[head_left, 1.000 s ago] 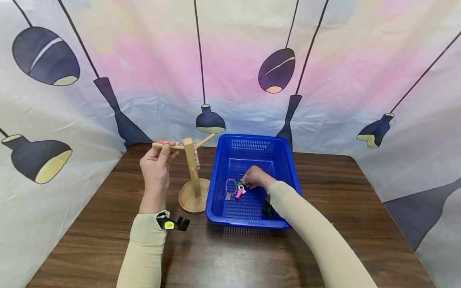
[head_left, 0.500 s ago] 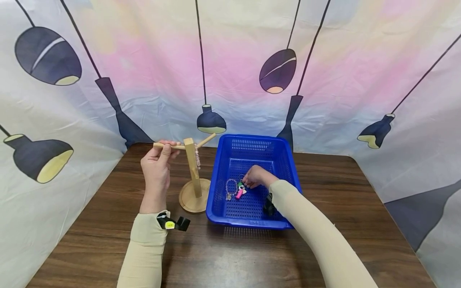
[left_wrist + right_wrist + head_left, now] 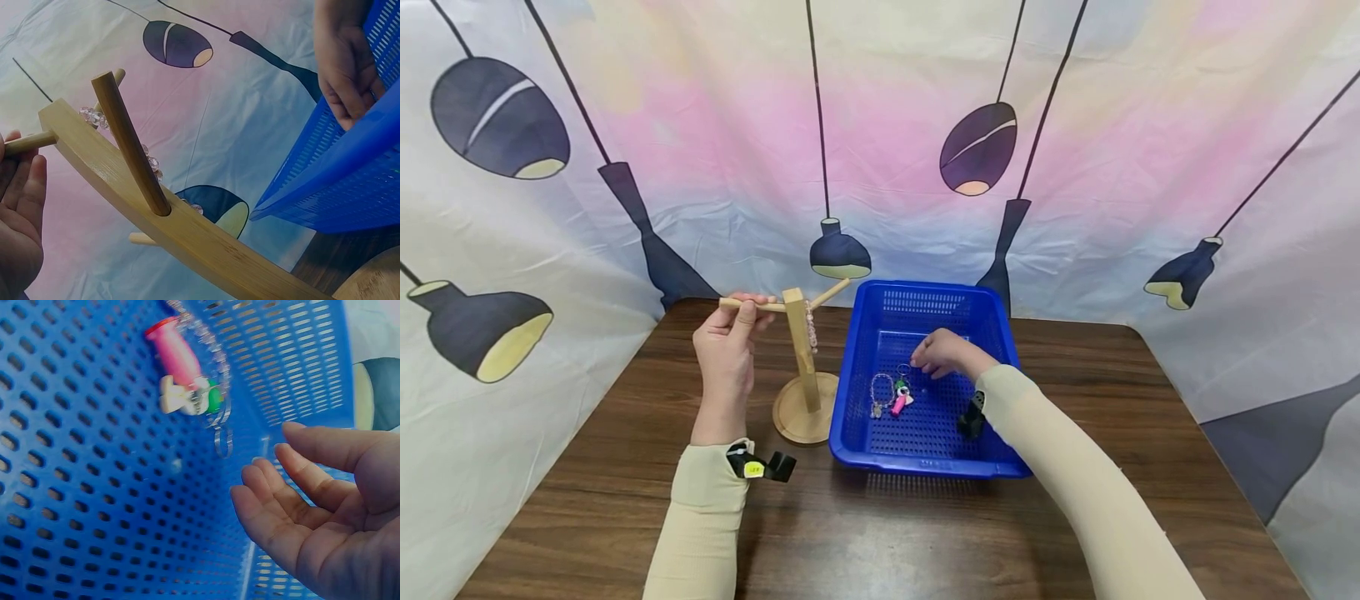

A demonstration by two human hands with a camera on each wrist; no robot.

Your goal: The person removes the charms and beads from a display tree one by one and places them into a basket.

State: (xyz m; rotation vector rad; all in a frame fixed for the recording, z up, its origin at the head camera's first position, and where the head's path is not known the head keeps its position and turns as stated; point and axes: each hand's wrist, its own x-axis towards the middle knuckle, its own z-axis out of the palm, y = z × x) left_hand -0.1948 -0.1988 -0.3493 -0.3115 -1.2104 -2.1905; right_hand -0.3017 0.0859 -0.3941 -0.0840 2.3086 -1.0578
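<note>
My left hand (image 3: 727, 346) pinches a peg of a wooden jewellery stand (image 3: 803, 350), which stands upright on a round base. A pink beaded bracelet (image 3: 811, 327) hangs from another of its pegs; it also shows behind the post in the left wrist view. Inside the blue plastic basket (image 3: 842, 400), my right hand (image 3: 951, 352) hovers with fingers relaxed and nothing between them. Just left of its fingertips lies a keychain (image 3: 901, 400) with a pink, white and green charm and a metal ring. Beside that is a clear beaded bracelet (image 3: 881, 392) with a small charm.
The basket stands right of the wooden stand on a dark wooden table (image 3: 880, 533). A cloth backdrop (image 3: 715, 125) printed with lamps hangs behind the table. Each wrist wears a black camera strap.
My right hand has drawn away from the keychain, moving right and slightly back; its fingers no longer touch it. The keychain stays in place. My left hand keeps its hold on the peg.
</note>
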